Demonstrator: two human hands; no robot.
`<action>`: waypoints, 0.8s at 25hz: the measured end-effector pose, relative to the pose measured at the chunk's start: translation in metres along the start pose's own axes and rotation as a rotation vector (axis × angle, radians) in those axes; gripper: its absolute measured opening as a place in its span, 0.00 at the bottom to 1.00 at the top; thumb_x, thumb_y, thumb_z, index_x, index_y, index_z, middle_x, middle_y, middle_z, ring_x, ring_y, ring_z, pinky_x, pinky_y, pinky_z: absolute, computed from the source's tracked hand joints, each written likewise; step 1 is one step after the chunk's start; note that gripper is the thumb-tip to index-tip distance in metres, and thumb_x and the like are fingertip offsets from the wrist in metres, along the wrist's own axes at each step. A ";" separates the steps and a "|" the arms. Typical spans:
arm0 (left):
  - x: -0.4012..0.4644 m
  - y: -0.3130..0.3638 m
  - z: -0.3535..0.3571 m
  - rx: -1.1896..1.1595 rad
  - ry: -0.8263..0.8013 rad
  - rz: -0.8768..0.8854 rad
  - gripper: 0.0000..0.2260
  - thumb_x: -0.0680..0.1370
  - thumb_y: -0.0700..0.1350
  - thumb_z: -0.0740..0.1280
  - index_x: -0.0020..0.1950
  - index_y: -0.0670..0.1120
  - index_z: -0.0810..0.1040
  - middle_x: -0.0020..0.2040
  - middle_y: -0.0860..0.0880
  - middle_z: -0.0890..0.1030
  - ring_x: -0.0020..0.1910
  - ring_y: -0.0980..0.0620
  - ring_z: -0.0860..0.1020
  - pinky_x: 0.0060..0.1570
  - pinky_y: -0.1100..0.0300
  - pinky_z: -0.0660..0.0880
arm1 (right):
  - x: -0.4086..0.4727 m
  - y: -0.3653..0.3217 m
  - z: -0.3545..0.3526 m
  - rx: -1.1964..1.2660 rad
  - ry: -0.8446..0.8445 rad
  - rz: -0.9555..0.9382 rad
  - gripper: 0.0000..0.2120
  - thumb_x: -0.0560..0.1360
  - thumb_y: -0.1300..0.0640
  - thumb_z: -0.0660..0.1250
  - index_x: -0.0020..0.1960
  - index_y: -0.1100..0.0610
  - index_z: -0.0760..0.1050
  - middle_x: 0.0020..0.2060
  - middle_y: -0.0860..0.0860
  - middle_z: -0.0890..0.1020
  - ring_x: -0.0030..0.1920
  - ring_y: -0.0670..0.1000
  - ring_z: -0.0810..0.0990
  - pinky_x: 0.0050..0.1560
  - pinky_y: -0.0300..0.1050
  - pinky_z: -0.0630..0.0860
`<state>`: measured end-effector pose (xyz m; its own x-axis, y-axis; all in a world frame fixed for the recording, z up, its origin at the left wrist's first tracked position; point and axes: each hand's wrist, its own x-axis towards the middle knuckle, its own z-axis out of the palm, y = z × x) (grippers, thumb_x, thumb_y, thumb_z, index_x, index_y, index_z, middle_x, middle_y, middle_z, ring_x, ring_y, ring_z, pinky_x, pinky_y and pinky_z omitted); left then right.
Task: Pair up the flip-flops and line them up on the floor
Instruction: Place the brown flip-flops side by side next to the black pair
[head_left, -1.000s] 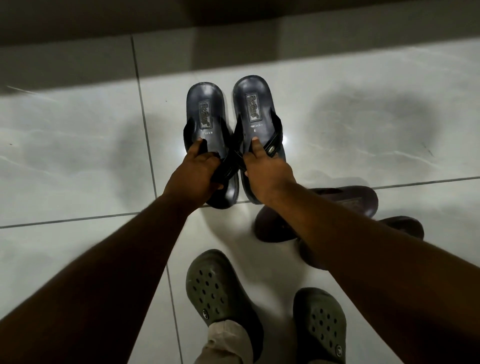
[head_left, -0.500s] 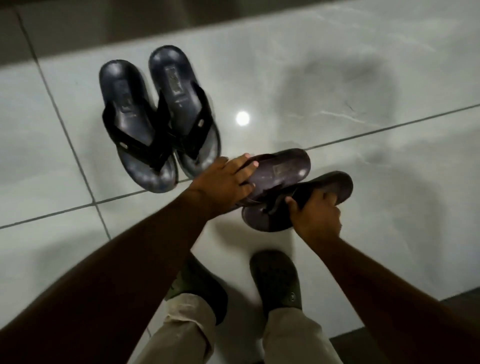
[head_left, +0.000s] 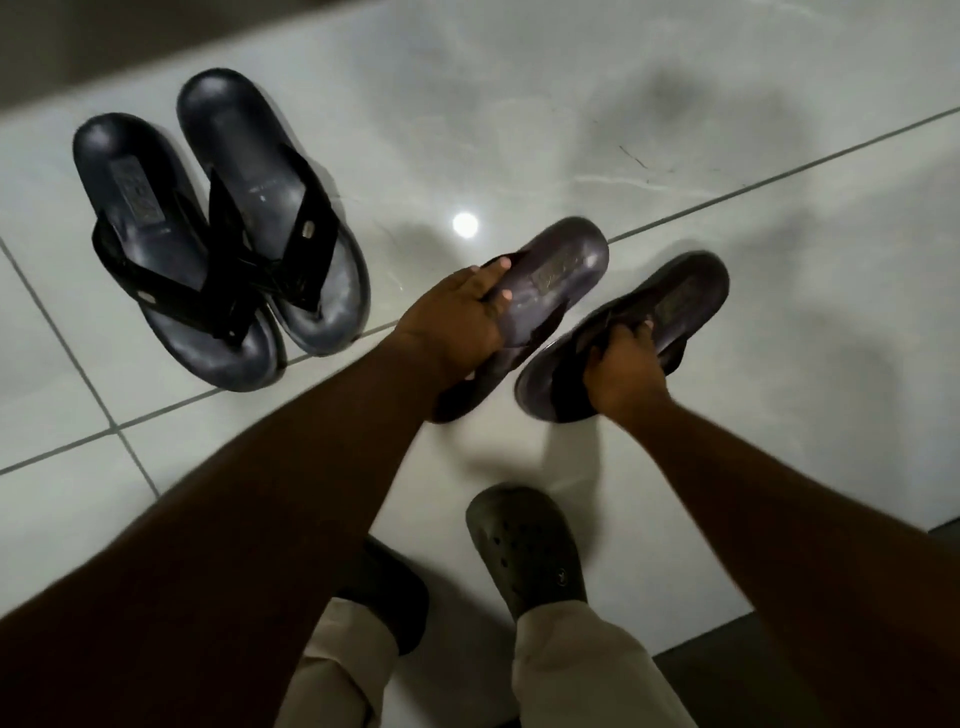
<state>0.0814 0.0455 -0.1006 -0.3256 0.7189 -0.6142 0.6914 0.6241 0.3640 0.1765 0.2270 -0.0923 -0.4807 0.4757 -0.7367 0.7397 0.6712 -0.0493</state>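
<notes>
Two dark blue-black flip-flops lie side by side on the white tiled floor at the left: one (head_left: 156, 244) on the outside, the other (head_left: 280, 208) touching it, their straps overlapping. My left hand (head_left: 457, 322) grips a dark brown flip-flop (head_left: 556, 275) by its side, lifted and tilted. My right hand (head_left: 623, 369) holds the strap of the second brown flip-flop (head_left: 675, 306), just right of the first and apart from it.
My feet in dark green clogs (head_left: 524, 551) stand below the hands, with beige trouser legs (head_left: 576, 670). Glossy floor tiles (head_left: 675, 104) with dark grout lines spread all around. A lamp reflection (head_left: 465, 224) glares between the pairs. A dark wall base runs along the top left.
Both hands let go of the black pair, now resting at the left, and moved right. They took hold of the two brown flip-flops, lifted them and pulled them apart.
</notes>
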 end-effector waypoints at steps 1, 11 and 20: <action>0.006 0.001 -0.003 0.046 0.023 -0.027 0.32 0.73 0.49 0.70 0.73 0.39 0.66 0.79 0.39 0.55 0.79 0.39 0.44 0.78 0.46 0.48 | 0.013 0.006 -0.012 -0.027 0.010 -0.015 0.24 0.78 0.58 0.59 0.71 0.65 0.63 0.75 0.68 0.58 0.72 0.69 0.63 0.74 0.58 0.62; 0.048 -0.009 -0.032 -0.121 0.252 -0.355 0.30 0.74 0.60 0.65 0.72 0.47 0.68 0.79 0.42 0.58 0.79 0.36 0.48 0.75 0.43 0.51 | 0.112 -0.042 -0.097 -0.227 0.183 -0.240 0.40 0.76 0.52 0.66 0.78 0.61 0.47 0.79 0.57 0.52 0.78 0.66 0.48 0.73 0.69 0.56; 0.052 -0.057 -0.062 -0.190 0.306 -0.549 0.33 0.73 0.60 0.66 0.74 0.50 0.60 0.76 0.42 0.65 0.78 0.36 0.55 0.76 0.40 0.49 | 0.138 -0.105 -0.097 -0.433 0.110 -0.644 0.40 0.77 0.53 0.65 0.79 0.54 0.43 0.80 0.55 0.46 0.79 0.59 0.44 0.74 0.69 0.46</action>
<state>-0.0148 0.0657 -0.1101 -0.7866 0.3179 -0.5294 0.2562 0.9481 0.1886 -0.0135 0.2770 -0.1230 -0.8132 -0.0447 -0.5802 0.0603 0.9852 -0.1604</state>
